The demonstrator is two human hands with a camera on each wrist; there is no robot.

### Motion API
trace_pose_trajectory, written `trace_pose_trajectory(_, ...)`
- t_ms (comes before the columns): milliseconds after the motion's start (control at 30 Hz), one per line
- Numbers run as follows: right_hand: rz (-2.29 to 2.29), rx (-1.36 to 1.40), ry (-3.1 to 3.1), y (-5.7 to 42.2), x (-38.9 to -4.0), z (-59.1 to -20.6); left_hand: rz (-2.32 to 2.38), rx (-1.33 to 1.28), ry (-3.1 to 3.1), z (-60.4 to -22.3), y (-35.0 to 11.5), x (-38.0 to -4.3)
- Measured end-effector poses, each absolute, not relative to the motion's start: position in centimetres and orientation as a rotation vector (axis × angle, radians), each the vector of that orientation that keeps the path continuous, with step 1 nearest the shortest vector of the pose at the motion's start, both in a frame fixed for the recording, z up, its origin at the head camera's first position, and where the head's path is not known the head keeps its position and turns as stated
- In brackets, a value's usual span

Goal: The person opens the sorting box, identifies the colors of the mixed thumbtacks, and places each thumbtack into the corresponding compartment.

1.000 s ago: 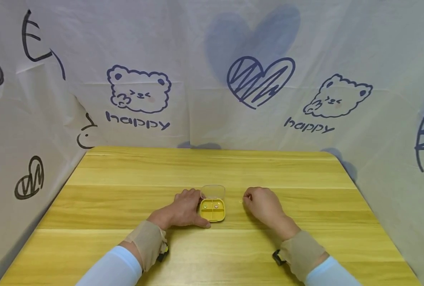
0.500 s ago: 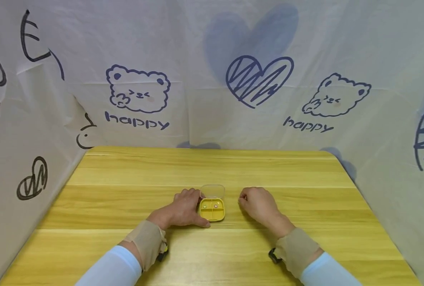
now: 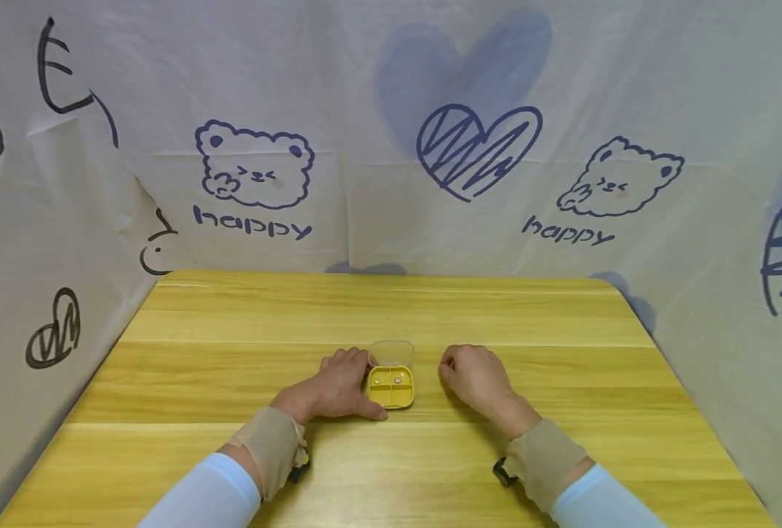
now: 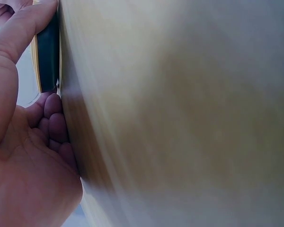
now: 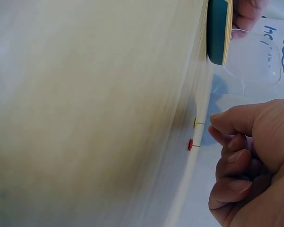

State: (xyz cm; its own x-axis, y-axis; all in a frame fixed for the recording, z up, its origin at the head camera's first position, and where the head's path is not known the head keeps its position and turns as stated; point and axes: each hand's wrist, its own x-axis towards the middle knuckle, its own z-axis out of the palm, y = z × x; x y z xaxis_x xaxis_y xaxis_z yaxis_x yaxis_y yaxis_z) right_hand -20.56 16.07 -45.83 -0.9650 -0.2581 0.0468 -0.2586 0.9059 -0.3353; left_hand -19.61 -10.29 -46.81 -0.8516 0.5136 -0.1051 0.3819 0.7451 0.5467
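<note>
A small yellow four-compartment pill box (image 3: pixel 391 396) sits on the table, its clear lid (image 3: pixel 392 353) standing up at the back. My left hand (image 3: pixel 344 385) grips its left side, thumb at the front corner and fingertips by the back. Two tiny round things, one greenish and one pinkish, lie one in each far compartment. In the right wrist view, a yellow thumbtack (image 5: pixel 195 123) and a red thumbtack (image 5: pixel 190 144) rest on their heads, pins up. My right hand (image 3: pixel 476 378) has curled fingers, thumb and forefinger tips just off the yellow tack's pin. It hides both tacks in the head view.
The wood-grain table (image 3: pixel 232 315) reaches back to a white cloth (image 3: pixel 377 205) printed with bears and hearts. More cloth hangs at the left and right sides. The pill box has a dark green underside (image 5: pixel 217 30).
My right hand has moved slightly left, covering the small pale yellow spot that showed beside its fingertips. My left hand and the pill box have stayed in place.
</note>
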Motion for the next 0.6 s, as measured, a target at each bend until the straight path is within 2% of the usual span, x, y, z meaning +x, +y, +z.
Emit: trace_pose_trajectory(600, 0.536, 0.418, -3.080, 16.19, -20.62, -46.01, 0.770, 0.701, 2.693, -46.85, -10.29, -19.52)
